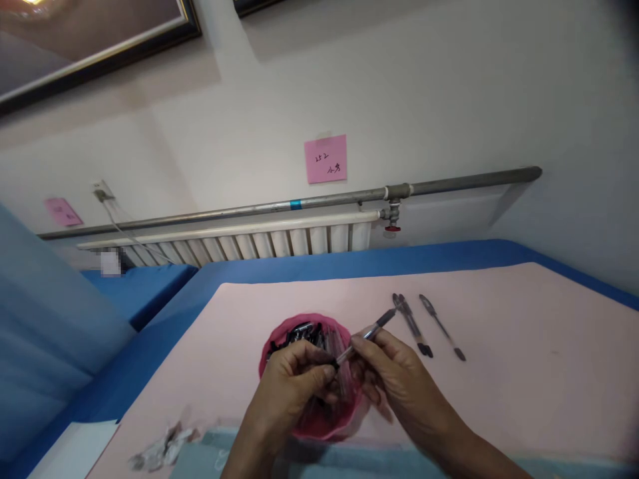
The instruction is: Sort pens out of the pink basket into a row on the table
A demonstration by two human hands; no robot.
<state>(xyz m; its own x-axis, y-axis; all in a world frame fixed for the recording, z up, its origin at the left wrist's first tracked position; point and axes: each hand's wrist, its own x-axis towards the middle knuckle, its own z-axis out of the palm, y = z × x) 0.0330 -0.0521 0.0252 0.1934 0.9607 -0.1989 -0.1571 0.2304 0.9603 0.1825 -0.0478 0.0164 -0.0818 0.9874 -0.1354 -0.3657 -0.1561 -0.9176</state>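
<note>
Though partly hidden, a pen (372,329) in the pinch of left fingers (318,379) and right fingers (370,351).

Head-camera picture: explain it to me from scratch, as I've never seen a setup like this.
There is no machine here, just a person's own bare hands: the left hand and the right hand. The only picture comes from a camera worn on that person's head, looking forward and down. Both hands hold one pen: the left pinches its lower part, the right holds it farther up, with the dark end pointing away. Beneath them, a pink bowl contains black pieces and clear tubes, partly hidden by the hands. To the right, on the pink table cover, two pens lie close together and a third pen lies apart.
</note>
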